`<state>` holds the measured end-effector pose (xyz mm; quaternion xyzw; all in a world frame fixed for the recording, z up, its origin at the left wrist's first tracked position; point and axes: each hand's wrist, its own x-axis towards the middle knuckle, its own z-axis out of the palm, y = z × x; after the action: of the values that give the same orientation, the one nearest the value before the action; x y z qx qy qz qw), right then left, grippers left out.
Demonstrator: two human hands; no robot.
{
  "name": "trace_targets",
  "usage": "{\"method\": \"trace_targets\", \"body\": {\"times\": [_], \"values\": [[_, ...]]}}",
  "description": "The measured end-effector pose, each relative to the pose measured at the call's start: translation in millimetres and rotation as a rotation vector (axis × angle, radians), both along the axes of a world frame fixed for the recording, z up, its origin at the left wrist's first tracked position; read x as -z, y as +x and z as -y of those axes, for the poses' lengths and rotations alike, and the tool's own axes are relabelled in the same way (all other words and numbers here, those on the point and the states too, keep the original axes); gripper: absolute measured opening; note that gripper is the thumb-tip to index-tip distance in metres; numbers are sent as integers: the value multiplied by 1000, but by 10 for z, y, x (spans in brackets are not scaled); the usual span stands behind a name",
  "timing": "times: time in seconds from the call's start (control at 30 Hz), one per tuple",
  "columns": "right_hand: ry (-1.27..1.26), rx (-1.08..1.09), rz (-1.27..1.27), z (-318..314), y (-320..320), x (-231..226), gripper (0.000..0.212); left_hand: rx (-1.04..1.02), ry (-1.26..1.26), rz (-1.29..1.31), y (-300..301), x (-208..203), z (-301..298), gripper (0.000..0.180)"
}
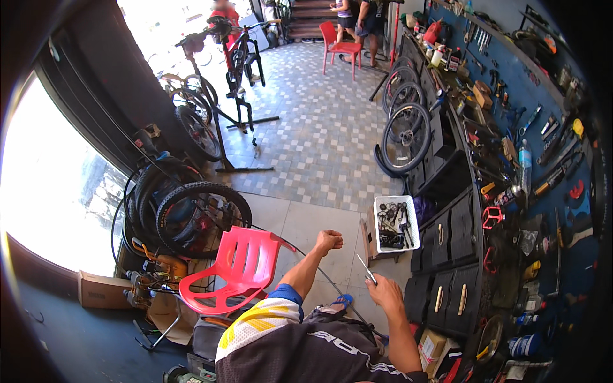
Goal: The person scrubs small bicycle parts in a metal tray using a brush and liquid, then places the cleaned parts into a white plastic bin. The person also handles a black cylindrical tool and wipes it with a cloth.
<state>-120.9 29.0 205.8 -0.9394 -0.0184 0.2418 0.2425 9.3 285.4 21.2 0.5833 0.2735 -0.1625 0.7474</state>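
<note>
My left hand (329, 241) is stretched forward above the floor, its fingers curled closed. Whether anything is inside them I cannot make out. In my right hand (385, 292), lower and to the right, is a slim metal tool (366, 267) that looks like a screwdriver, its thin shaft pointing up and to the left. Just ahead of the right hand stands a white plastic bin (416, 237) filled with dark and silver bicycle parts (394, 225). A thin dark cable or hose (327, 278) runs across the floor beneath both arms.
A red plastic chair (246, 268) stands close on my left, with bicycle tyres (204, 220) piled behind it. Along the right runs a tool-covered workbench with dark drawers (447, 297). Farther off are wheels (407, 138), a bike on a repair stand (220, 127), another red chair (341, 48) and people.
</note>
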Motion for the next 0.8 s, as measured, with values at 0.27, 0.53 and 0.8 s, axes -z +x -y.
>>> {"method": "trace_targets", "body": {"times": [0.27, 0.53, 0.8], "values": [[-66, 18, 23, -66, 106, -20, 34, 34, 49, 0, 24, -46, 64, 21], [-44, 36, 18, -42, 80, -127, 34, -89, -136, 28, 134, 77, 188, 18], [-46, 58, 28, -17, 32, -100, 34, -133, -206, -3, 150, -52, 342, 21]]}}
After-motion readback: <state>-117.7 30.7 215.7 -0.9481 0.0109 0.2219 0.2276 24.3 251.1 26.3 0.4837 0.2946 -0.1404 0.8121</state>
